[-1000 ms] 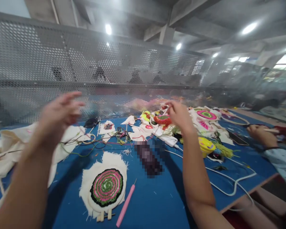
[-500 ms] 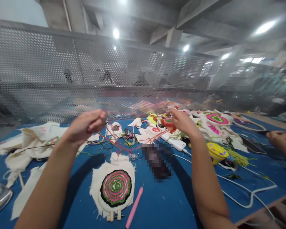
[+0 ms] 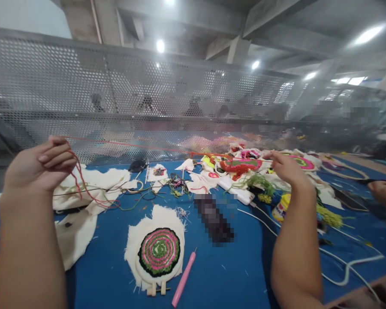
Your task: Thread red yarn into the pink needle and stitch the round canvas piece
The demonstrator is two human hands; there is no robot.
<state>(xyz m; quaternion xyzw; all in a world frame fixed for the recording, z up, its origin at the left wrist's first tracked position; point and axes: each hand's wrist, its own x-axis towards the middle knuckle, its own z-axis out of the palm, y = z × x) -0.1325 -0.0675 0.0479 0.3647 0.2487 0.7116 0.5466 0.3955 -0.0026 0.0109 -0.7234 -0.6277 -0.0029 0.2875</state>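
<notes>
Left hand raised over the table's left side, fingers pinched shut on red yarn, loose end looping down from the fist. Yarn drawn taut across to the right hand, held up near the far edge over a pile of bright tufted pieces; fingers curled there, apparently nipping the strand, though grip not clearly shown. Held wide apart, likely to pull a straight length free of the tangle. At the near edge, flat: hooped cloth with pink-green spiral, pink tool just beside it. White cable trailing toward the right edge. Another person's hand at far right.
</notes>
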